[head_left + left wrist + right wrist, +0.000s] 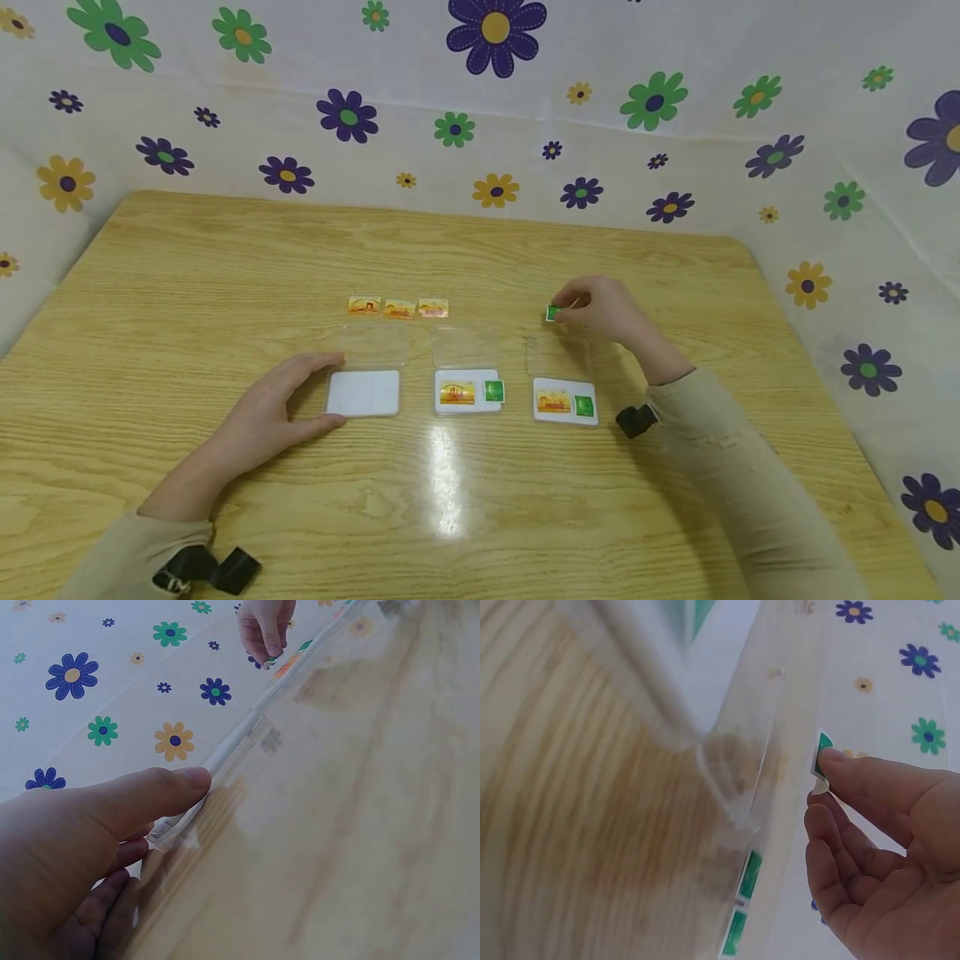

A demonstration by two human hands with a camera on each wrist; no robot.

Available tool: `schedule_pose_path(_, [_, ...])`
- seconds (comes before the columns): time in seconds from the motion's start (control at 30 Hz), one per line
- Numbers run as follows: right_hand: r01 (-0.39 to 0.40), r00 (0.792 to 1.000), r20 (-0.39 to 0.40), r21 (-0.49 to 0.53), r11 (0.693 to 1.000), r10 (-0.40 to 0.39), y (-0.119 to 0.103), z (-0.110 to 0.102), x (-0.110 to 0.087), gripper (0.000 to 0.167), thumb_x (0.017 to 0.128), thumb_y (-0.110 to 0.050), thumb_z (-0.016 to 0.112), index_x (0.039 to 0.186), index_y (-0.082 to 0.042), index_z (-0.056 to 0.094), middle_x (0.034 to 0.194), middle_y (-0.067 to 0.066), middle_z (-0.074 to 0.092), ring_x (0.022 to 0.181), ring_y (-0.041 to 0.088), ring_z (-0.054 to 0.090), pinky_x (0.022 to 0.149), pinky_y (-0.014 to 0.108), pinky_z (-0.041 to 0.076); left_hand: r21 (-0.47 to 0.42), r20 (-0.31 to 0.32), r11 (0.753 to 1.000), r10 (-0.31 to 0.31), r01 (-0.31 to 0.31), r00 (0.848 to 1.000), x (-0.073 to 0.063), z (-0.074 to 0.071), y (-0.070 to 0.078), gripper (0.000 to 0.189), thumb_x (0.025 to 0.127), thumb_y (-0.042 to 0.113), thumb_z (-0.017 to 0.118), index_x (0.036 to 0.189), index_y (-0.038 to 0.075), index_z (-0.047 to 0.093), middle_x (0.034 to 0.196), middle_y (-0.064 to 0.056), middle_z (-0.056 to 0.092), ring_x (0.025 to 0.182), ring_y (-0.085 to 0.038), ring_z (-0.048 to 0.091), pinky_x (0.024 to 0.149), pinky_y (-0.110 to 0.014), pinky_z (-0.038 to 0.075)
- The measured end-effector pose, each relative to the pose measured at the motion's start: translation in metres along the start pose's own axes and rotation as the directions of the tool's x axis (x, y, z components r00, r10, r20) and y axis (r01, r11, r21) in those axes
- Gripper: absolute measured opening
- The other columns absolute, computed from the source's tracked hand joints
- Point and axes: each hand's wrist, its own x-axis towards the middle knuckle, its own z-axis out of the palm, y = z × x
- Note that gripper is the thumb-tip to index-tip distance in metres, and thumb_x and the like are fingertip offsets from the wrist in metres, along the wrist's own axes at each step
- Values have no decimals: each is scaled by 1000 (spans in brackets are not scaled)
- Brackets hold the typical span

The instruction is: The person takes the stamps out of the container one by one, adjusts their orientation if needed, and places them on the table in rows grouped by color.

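We are pinching a green, white-edged sticker [552,313] between fingers of the right hand [602,310], the left hand [264,414] gripping a rectangular white plastic case [364,393]; overtight pressure is probably risking sticker creases.

Head view from above, wrist views near fingers [823,871]

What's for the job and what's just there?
For the job, it seems: left hand; right hand; the green card it pinches; three open cases; three loose yellow cards; two loose green cards.

Probably just there: flowery cloth; table; black wrist gadgets.
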Motion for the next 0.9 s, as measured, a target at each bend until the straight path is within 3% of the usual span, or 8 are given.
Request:
schedule_pose_path(0.27, [-32, 999, -2, -35, 999, 32, 15, -1, 2, 20, 88, -10, 68, 104, 2, 68, 100, 15, 65, 90, 28, 56, 77, 40, 48, -4, -4, 1000, 2, -2, 1000, -1, 1, -1, 68, 76, 26, 82, 135, 10, 51, 130, -4, 55, 122, -25, 47, 103, -23, 31])
schedule_pose_path(0.9, [-29, 1000, 2, -49, 998, 29, 19, -1, 0, 18, 87, -8, 69, 102, 3, 68, 97, 15, 65, 89, 29, 58, 78, 42, 49, -3, -5, 1000, 5, -5, 1000, 0, 1, -1, 68, 75, 24, 82, 134, 9, 52, 129, -4, 56, 122, -25, 48, 102, -17, 28])
